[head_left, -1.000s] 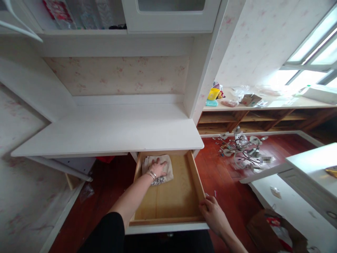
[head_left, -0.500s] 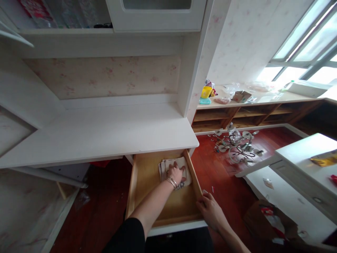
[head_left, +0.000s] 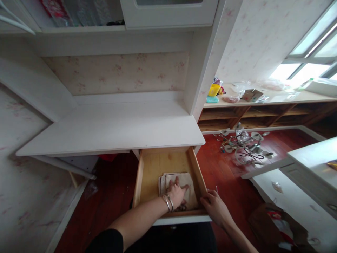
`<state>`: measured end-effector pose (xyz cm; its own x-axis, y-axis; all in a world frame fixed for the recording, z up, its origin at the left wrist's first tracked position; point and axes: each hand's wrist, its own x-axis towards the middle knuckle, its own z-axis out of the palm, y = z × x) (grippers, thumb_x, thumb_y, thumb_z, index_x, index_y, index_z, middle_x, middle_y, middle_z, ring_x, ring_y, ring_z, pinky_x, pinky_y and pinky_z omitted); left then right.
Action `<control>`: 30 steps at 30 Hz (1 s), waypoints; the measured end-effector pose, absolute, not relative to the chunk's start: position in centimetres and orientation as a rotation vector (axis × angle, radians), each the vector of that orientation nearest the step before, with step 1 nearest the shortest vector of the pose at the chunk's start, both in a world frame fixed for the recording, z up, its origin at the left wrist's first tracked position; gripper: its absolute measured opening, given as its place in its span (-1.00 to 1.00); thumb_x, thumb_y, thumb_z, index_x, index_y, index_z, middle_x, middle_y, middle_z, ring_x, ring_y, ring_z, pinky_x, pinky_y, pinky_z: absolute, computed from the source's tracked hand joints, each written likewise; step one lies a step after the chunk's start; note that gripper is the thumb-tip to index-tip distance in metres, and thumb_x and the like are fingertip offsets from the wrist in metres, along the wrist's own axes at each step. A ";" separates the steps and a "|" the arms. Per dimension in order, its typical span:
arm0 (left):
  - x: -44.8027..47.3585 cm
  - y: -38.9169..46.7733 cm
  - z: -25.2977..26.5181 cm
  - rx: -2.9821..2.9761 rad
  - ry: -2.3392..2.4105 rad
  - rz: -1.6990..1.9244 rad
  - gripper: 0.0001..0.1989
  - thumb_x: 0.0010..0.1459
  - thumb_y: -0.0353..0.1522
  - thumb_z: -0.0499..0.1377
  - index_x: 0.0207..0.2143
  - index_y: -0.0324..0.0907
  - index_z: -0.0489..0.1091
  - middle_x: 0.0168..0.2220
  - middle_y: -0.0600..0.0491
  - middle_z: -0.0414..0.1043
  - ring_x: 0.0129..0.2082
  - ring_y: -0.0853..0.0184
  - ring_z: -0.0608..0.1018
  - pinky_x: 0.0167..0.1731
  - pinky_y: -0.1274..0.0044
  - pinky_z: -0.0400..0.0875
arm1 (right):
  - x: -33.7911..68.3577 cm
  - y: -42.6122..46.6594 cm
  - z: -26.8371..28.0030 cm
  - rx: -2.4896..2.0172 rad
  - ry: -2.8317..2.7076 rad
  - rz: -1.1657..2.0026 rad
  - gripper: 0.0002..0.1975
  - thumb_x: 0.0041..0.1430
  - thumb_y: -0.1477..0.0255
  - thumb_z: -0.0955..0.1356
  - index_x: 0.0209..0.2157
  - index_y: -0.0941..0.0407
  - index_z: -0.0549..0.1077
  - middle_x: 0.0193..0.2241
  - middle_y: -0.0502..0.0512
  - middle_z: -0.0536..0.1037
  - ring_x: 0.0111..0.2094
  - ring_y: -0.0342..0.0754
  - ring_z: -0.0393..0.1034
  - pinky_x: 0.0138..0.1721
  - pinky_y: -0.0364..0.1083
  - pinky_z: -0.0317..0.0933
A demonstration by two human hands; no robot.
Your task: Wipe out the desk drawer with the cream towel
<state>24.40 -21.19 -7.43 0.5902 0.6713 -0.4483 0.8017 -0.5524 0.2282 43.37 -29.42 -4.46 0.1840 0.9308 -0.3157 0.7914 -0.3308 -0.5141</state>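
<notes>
A pale wooden drawer (head_left: 149, 168) stands pulled out from the white desk (head_left: 118, 130). Inside it, near the front right corner, lies a small stack of folded beige cloths (head_left: 191, 182). My left hand (head_left: 177, 194), with metal bangles on its wrist, presses flat on this stack, fingers spread. Part of the cloths' dark print is covered by the hand. At the drawer's right front corner, my right hand (head_left: 214, 207) is closed over the side wall's edge.
Right of the drawer, a metal chandelier (head_left: 244, 146) lies on the red floor. A white cabinet (head_left: 313, 168) and a brown bag (head_left: 276, 225) are at the lower right. A low shelf unit (head_left: 265, 112) under the window bears a yellow cup (head_left: 214, 90) and a cardboard box (head_left: 252, 95).
The cloths have slid from the middle right of the drawer to its front, with my left hand on them. My right hand keeps its hold. The view has shifted slightly left.
</notes>
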 end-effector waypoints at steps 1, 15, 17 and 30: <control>23.4 -21.0 -7.2 2.395 1.178 -0.436 -0.17 -0.04 -0.07 0.28 0.26 0.12 0.03 0.30 -0.22 -0.03 0.10 -0.10 0.37 0.11 0.07 0.09 | 43.4 -29.4 -4.5 -2.234 -1.652 0.863 -0.72 0.15 0.26 0.23 -0.38 0.05 0.55 -0.09 0.12 0.43 -0.08 -0.01 0.37 -0.02 -0.11 0.15; 11.5 -13.4 -7.0 2.257 1.461 -0.294 -0.25 -0.03 -0.20 0.26 0.23 0.20 0.09 0.33 0.00 -0.05 0.17 -0.03 0.26 0.02 0.28 0.25 | 43.3 -29.3 -4.0 -2.215 -1.694 0.876 -0.69 0.17 0.27 0.20 -0.37 0.07 0.54 -0.11 0.15 0.43 -0.10 -0.01 0.37 -0.05 -0.09 0.16; 12.2 -11.6 -7.4 2.283 1.505 -0.278 -0.27 -0.02 -0.21 0.25 0.22 0.19 0.10 0.33 0.00 -0.06 0.18 -0.07 0.23 0.02 0.25 0.25 | 43.2 -29.3 -3.9 -2.224 -1.684 0.875 -0.69 0.17 0.27 0.20 -0.37 0.07 0.54 -0.13 0.14 0.43 -0.13 -0.02 0.38 -0.08 -0.10 0.17; 13.9 -12.4 -8.3 2.459 1.546 -0.287 -0.08 -0.10 0.03 0.26 0.27 0.01 0.01 0.34 -0.13 -0.14 0.27 -0.17 -0.01 0.08 0.08 0.12 | 43.2 -29.3 -3.8 -2.255 -1.651 0.885 -0.68 0.19 0.26 0.19 -0.35 0.05 0.54 -0.05 0.12 0.42 -0.09 -0.01 0.38 -0.04 -0.09 0.16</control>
<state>13.93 -12.37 -8.33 0.4265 0.8598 -0.2808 0.9033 -0.4208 0.0833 43.16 -29.27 -3.80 0.1919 0.9199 -0.3419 0.7940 -0.3503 -0.4968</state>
